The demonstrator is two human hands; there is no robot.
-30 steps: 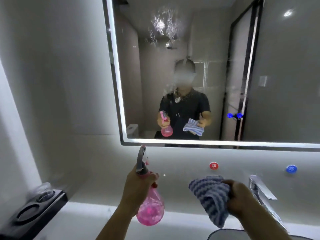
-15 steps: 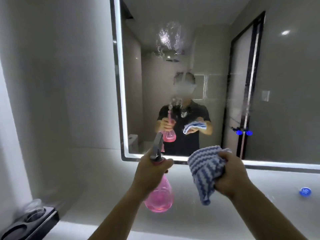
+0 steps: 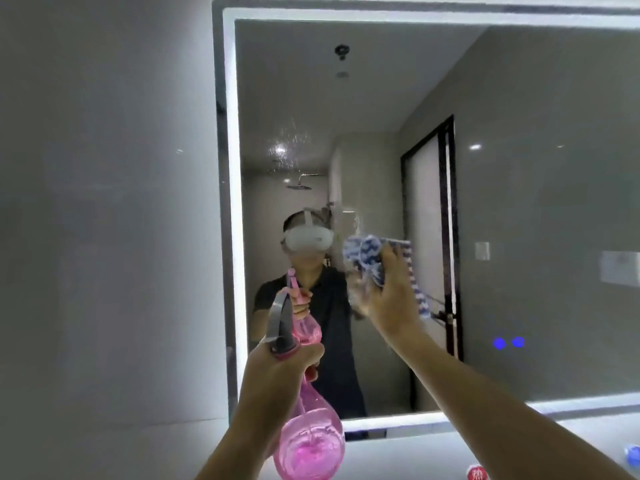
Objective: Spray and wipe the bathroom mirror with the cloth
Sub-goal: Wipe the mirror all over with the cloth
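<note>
The wall mirror (image 3: 519,202) has a lit white border and fills the upper right of the head view. Fine spray droplets (image 3: 289,147) speckle the glass above my reflection. My left hand (image 3: 273,379) grips the neck of a pink spray bottle (image 3: 310,445), held low and a little short of the glass with its dark nozzle pointing up. My right hand (image 3: 388,299) holds a blue-and-white striped cloth (image 3: 367,256) pressed against the mirror, right of the reflected headset.
A plain grey wall (image 3: 104,220) runs left of the mirror. Two blue lights (image 3: 508,342) glow on the mirror's lower right. A white ledge (image 3: 485,441) lies under the mirror, with a red round button (image 3: 476,473) and a blue one (image 3: 632,455) at the bottom edge.
My right hand has risen with the cloth from below the mirror's bottom edge up onto the glass. The view has tilted upward, and the spray bottle has stayed in my left hand.
</note>
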